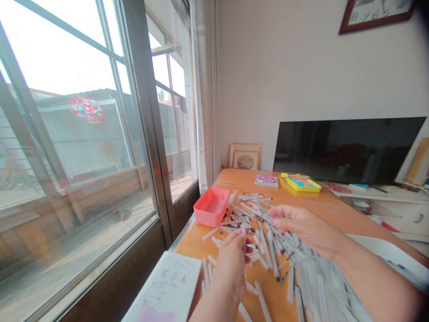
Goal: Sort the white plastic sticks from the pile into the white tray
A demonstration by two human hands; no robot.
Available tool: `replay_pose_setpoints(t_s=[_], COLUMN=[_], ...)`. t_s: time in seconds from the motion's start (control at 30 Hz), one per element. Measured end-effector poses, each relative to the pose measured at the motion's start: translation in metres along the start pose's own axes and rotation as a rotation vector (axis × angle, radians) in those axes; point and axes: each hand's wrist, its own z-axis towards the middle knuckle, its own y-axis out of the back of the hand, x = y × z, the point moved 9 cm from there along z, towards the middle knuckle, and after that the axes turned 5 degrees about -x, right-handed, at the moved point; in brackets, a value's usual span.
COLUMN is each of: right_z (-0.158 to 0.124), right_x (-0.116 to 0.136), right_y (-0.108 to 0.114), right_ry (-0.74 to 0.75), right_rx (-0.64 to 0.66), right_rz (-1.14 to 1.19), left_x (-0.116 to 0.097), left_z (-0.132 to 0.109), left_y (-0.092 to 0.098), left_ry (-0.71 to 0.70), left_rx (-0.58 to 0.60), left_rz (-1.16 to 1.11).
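My left hand [233,255] is closed around a translucent pen barrel [244,230], which stands nearly upright with its top showing above the fingers. My right hand [298,223] is over the pile, its fingers and thumb drawn together. Whatever may be between its fingertips is too small to make out. Beneath both hands lies a loose heap of clear pen barrels [272,255], with thin dark pieces and small black parts [237,226] among them. More barrels lie in a dense spread under my right forearm, partly hidden by it.
A pink plastic box [211,214] stands at the table's left edge. Nearer me lies a white notebook [167,286]. A white tray [365,241] is at the right. Farther back are a pen [227,182], a booklet [266,180] and a yellow box [304,184]. A window borders the left.
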Motion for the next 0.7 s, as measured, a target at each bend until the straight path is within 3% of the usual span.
replay_pose_setpoints(t_s=[0.1, 0.3, 0.7], right_z=[-0.019, -0.031, -0.032], right_x=[0.012, 0.021, 0.026], right_y=[0.017, 0.055, 0.052], right_ry=[0.027, 0.125, 0.126], right_rx=[-0.032, -0.315, -0.399], right_rz=[0.158, 0.297, 0.283], left_x=[-0.001, 0.004, 0.005], left_z=[-0.005, -0.018, -0.032], left_y=[-0.010, -0.027, -0.041], left_ry=[0.019, 0.071, 0.036], left_rx=[0.079, 0.275, 0.454], left_rz=[-0.002, 0.055, 0.139])
